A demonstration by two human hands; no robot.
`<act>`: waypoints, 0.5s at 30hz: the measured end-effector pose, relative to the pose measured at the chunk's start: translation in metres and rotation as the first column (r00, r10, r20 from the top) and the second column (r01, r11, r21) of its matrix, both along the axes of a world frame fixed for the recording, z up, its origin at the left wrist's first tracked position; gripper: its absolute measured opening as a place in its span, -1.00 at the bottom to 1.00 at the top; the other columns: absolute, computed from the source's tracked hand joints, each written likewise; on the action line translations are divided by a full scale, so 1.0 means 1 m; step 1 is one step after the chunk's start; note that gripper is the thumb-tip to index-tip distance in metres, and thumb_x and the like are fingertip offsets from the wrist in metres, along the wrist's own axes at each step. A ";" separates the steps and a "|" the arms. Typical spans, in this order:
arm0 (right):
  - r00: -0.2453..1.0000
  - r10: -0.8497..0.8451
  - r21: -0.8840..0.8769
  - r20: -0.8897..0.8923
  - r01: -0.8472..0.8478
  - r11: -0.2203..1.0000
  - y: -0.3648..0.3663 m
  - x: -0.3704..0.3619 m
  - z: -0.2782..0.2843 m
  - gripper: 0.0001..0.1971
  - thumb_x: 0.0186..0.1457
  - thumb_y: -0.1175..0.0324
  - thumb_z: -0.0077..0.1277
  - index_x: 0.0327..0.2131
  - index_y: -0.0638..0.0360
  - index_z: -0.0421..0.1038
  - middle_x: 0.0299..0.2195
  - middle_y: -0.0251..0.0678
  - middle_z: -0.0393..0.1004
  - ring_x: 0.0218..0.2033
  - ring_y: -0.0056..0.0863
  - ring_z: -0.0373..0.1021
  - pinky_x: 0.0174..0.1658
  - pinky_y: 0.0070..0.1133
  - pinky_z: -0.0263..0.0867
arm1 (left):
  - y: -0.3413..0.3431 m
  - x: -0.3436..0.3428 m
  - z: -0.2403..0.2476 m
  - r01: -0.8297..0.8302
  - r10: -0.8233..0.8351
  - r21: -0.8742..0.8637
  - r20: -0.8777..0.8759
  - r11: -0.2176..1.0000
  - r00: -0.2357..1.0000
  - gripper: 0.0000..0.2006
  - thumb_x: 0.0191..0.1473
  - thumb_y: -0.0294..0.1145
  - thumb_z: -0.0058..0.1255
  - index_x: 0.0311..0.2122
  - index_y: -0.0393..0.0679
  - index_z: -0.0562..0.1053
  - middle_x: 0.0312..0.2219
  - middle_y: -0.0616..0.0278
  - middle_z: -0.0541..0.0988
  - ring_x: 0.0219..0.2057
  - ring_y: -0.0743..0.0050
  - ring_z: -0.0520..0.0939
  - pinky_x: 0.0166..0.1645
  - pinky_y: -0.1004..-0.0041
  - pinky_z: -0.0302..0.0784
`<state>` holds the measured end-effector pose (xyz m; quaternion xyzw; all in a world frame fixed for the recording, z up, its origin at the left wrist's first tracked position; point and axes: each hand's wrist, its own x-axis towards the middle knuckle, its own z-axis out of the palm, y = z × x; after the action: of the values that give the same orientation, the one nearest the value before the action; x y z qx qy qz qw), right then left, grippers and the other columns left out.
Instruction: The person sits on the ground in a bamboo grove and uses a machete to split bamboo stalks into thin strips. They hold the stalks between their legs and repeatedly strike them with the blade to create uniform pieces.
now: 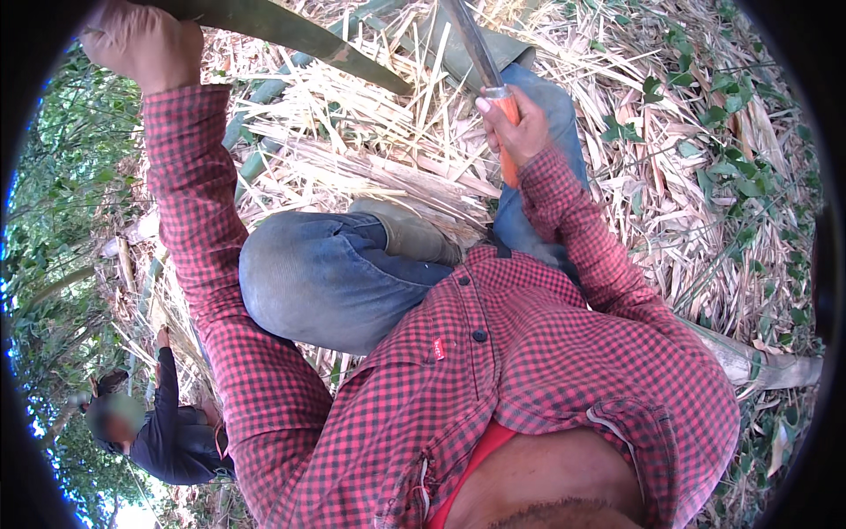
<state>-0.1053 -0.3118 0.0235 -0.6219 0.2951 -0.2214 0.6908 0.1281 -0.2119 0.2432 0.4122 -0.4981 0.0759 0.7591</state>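
My left hand (145,44) is closed at the upper left, gripping a long, flat green bamboo piece (291,40). The piece slants down to the right over the litter, and its upper end runs out of view. My right hand (520,128) is wrapped around the orange handle (509,167) of a long knife. Its dark blade (473,40) points up and away, past my outstretched leg, and the blade's tip is cut off by the edge of the view. Between my hands lie pale bamboo shavings (335,110).
Green bamboo poles (256,163) lie beside my bent knee (304,273). Dry leaf litter (652,167) and vines (745,167) cover the ground on the right. A pale log (767,361) lies at the lower right. Another person in dark clothes (181,441) is at the lower left.
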 end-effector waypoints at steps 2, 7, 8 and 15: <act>0.999 0.039 -0.003 -0.004 -0.039 0.999 0.011 0.003 0.009 -0.59 0.00 0.14 0.07 -0.24 0.31 0.30 -0.66 -0.44 0.29 -0.73 -0.74 0.22 -0.66 -0.73 0.18 | 0.008 -0.008 0.001 -0.157 0.157 -0.006 0.005 0.988 0.988 -0.78 0.13 -0.11 -0.16 -0.31 -0.03 0.34 -0.54 0.35 0.44 -0.51 0.59 0.44 -0.47 0.59 0.40; 0.988 0.044 -0.106 0.147 -0.028 0.994 0.010 0.007 0.049 -0.59 0.04 0.21 0.02 -0.14 0.32 0.25 -0.64 -0.45 0.28 -0.71 -0.75 0.21 -0.63 -0.75 0.18 | 0.009 0.027 0.015 -0.471 0.452 0.247 0.132 0.847 0.882 -0.82 0.10 -0.24 -0.09 -0.32 -0.12 0.42 -0.48 0.34 0.48 -0.38 0.59 0.47 -0.35 0.54 0.39; 0.972 0.063 -0.096 0.228 -0.042 0.995 0.012 0.016 0.065 -0.57 0.04 0.21 0.01 -0.12 0.32 0.23 -0.64 -0.44 0.28 -0.70 -0.75 0.21 -0.62 -0.75 0.18 | 0.012 0.029 0.032 -0.483 0.421 0.297 0.250 0.824 0.872 -0.84 0.08 -0.28 -0.05 -0.32 -0.14 0.44 -0.47 0.36 0.49 -0.39 0.61 0.46 -0.35 0.57 0.38; 0.864 0.214 -0.170 0.456 -0.152 0.974 0.027 0.042 0.160 -0.47 0.06 0.17 -0.01 -0.03 0.38 0.14 -0.63 -0.43 0.29 -0.69 -0.74 0.24 -0.60 -0.74 0.20 | 0.030 0.025 0.059 -0.247 0.187 0.365 0.192 0.897 0.963 -0.74 0.01 -0.37 0.06 -0.19 -0.25 0.40 -0.38 0.21 0.54 -0.36 0.57 0.55 -0.27 0.60 0.51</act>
<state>-0.0632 -0.2845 0.1831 -0.6176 0.0429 -0.3179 0.7181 0.1534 -0.1816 0.3025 0.5996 -0.5104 0.0919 0.6095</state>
